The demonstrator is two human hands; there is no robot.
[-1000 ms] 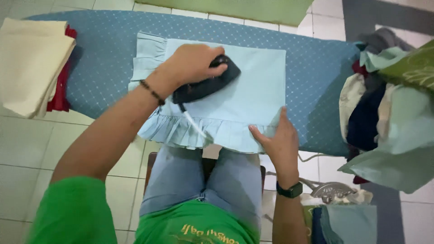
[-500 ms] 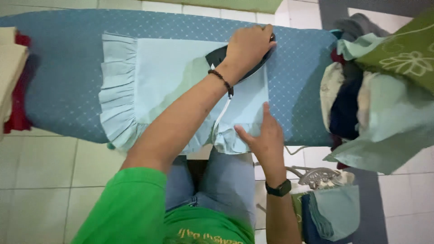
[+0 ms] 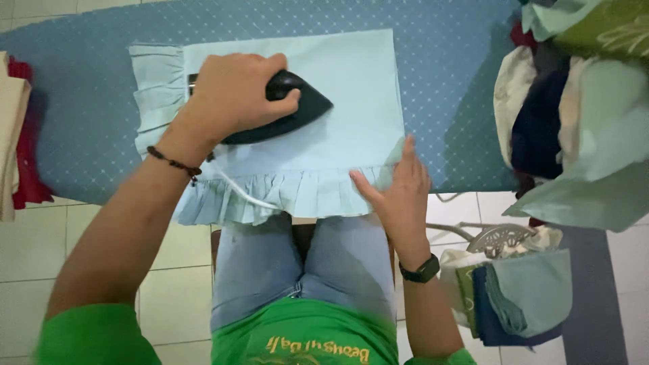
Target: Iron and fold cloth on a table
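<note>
Slid back leftward since half a second ago: left hand [image 3: 233, 94] clenched on black iron [image 3: 280, 108], mid pale-blue ruffled cover [image 3: 338, 81] on ironing board [image 3: 88, 101]. Right hand [image 3: 399, 192] flat, released, pinning near ruffle. Best kept taut, strokes slow, cord [image 3: 236, 189] clear.

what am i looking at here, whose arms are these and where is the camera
The camera is worn on a person's head and looks straight down, so both arms are that person's own. The left hand grips a black iron and presses it on a pale blue frilled cloth spread over a blue dotted ironing board. The right hand, with a dark watch on its wrist, lies flat on the cloth's ruffled edge. A white cord trails from the iron. Heaped clothes sit at the right, folded ones lower down.
</note>
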